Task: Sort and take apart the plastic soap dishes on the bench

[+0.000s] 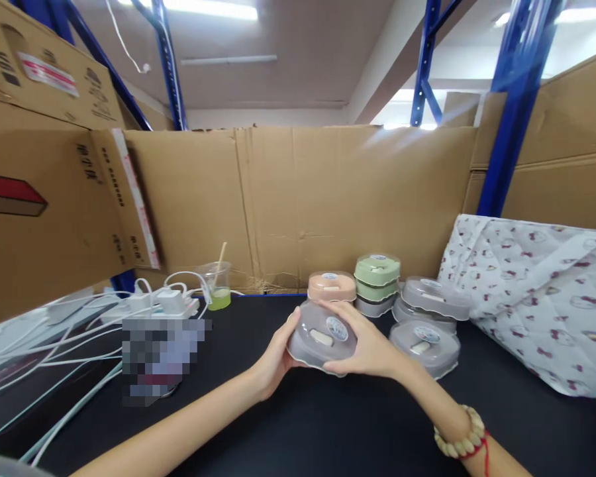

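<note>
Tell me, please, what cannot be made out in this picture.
Head view, wording on the round label of the held grey container: too small.
Head view, some fingers of the left hand: hidden by the container.
Head view, item at left: covered by pixelation.
Head view, patterned fabric's right side: cut off by the edge.

I have one grey, rounded container [318, 351] between the left hand [277, 356] and the right hand [366, 341], gripped at its sides. Its clear domed lid [308, 319] is on and tilts toward my camera, showing me a pale oblong piece [322, 337] and a round blue-and-white sticker [337, 328], too small to read. The rim is wavy. Remotely, I can't tell whether it touches the black surface [328, 427].
</note>
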{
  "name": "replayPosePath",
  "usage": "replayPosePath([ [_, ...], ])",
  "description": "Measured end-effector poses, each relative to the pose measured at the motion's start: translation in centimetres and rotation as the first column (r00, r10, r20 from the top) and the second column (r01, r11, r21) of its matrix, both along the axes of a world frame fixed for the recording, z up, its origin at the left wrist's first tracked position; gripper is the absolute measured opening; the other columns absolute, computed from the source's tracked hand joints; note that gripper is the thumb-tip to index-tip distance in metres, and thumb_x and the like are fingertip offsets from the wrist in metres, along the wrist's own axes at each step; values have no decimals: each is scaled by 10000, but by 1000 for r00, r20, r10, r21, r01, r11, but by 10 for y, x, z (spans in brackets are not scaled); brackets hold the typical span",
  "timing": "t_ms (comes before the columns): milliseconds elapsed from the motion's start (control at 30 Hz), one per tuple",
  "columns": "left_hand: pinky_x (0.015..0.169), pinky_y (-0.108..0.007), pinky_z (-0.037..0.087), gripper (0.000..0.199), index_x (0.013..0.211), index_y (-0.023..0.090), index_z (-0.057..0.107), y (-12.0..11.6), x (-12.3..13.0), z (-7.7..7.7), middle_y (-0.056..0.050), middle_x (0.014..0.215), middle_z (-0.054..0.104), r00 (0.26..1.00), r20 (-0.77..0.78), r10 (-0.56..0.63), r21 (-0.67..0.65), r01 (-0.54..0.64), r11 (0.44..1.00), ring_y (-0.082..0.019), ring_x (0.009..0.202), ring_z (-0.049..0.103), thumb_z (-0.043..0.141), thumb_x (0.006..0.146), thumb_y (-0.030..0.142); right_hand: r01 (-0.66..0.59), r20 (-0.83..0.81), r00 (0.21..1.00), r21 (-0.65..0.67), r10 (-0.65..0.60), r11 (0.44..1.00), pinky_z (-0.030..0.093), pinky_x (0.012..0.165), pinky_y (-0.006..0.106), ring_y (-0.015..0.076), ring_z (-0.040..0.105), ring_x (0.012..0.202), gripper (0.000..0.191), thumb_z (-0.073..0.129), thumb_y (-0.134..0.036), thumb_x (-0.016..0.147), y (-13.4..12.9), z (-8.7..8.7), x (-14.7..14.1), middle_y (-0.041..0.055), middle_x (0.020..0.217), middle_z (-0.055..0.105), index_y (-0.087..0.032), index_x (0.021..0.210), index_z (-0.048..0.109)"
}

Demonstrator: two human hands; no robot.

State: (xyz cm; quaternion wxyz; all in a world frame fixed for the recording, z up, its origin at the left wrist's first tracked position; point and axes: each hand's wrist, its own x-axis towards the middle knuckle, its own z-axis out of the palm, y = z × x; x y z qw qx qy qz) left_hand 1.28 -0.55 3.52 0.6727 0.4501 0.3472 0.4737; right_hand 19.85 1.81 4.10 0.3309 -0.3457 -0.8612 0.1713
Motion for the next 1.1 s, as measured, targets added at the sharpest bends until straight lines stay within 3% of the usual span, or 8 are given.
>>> replayPosePath([
  [200,511,-242,495,418,1004,122,614,7,-57,1,-66,758,621,975,-179,130,-238,-171,956,-130,588,567,469,847,481,34,156,988,-188,-4,982,296,1063,388,231,358,1270,872,648,-453,671,4,-26,-40,94,1394,301,-218,1428,285],
  [333,547,-267,492,225,990,121,554,14,-80,14,-78,841,604,833,-323,449,-38,-485,874,-153,658,572,523,808,249,139,204,973,-128,-111,982,284,1069,389,229,334,1292,787,568,-444,766,13,-32,-66,106,1417,287,-205,1445,252],
  [400,686,-267,486,242,1016,168,510,16,-88,19,-65,971,588,709,-326,626,166,-609,776,-161,801,573,545,782,220,177,224,961,-55,-161,983,255,1086,382,227,298,1320,761,567,-427,782,21,-33,-82,120,1428,284,-187,1440,270],
  [533,852,-285,402,313,1005,194,481,17,-98,20,-51,964,575,394,-233,889,557,-695,454,-198,902,543,594,729,288,214,290,930,72,-226,974,256,1087,376,224,332,1308,724,585,-391,798,41,-31,-108,139,1433,305,-178,1429,299],
  [667,795,-255,410,300,958,180,465,17,-102,19,-61,927,573,405,7,914,604,-730,318,-185,850,540,539,712,335,178,428,876,140,-222,974,233,1090,442,253,329,1311,603,583,-380,809,54,-26,-119,140,1406,364,-180,1358,433],
  [733,780,-243,410,279,882,176,484,18,-102,19,-52,875,570,475,78,876,549,-754,360,-178,828,526,525,677,361,111,471,861,200,-194,974,198,1108,433,240,349,1300,473,553,-288,826,58,-22,-120,142,1366,421,-150,1278,526],
  [867,742,-235,407,309,743,166,541,19,-97,19,-23,770,556,631,116,767,363,-746,559,-171,787,492,551,549,407,72,513,823,330,-243,941,98,1134,431,232,343,1302,355,517,-121,779,65,-5,-119,138,1316,475,-127,1114,634],
  [1100,681,-243,402,380,747,150,575,15,-88,16,-14,725,573,790,41,611,149,-610,778,-177,780,522,615,468,407,500,435,667,342,-606,796,89,1025,638,383,410,1186,430,761,-213,589,92,30,-97,199,1192,519,-142,1001,661],
])
